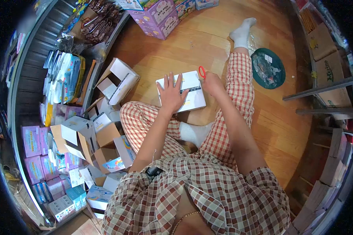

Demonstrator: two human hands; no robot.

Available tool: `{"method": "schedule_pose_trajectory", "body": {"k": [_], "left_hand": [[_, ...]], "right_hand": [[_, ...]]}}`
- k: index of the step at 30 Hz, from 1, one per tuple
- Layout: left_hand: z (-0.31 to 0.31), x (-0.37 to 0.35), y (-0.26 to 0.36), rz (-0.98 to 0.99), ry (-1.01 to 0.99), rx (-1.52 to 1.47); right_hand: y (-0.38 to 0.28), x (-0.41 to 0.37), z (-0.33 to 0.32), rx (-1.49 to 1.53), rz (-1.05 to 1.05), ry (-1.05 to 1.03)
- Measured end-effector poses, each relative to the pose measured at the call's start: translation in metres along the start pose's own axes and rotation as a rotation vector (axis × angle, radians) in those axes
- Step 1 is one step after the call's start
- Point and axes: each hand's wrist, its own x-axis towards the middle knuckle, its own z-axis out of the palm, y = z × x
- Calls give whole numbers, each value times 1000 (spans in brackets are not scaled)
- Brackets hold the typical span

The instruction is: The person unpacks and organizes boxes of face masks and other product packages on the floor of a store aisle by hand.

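Observation:
A white cardboard box (191, 80) with a dark printed strip across its top lies on the floor between my legs. My left hand (172, 96) rests flat on the left part of the box, fingers spread. At the box's upper right side, my right hand (213, 84) is closed round a pair of scissors (202, 71). Only a red handle loop pokes out above the fist; the blades are hidden from view.
Several opened cartons (119, 78) pile up at my left, beside a metal shelf (25, 84) of packaged goods. Purple boxes (157, 19) stand ahead. A green round tray (278, 80) with clear plastic lies right of my outstretched leg. More cartons (328, 72) line the right side.

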Motion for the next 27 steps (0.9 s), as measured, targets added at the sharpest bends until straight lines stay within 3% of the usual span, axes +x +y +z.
{"method": "schedule_pose_trajectory", "body": {"k": [11,13,17,20,27], "left_hand": [[7,1,2,-52,-12,15],[5,1,2,-58,-12,9],[1,4,3,-70,-45,28],[3,3,3,-79,-72,17],[4,9,3,-121,-96,-7]], "right_hand": [[5,-31,2,-200,-38,18],[9,-34,-2,-248,-66,-104],[30,-55,9,-200,-141,-73],[36,-67,14,-216,-160,-190],[40,-47,-5,-194,-183,-101]]}}
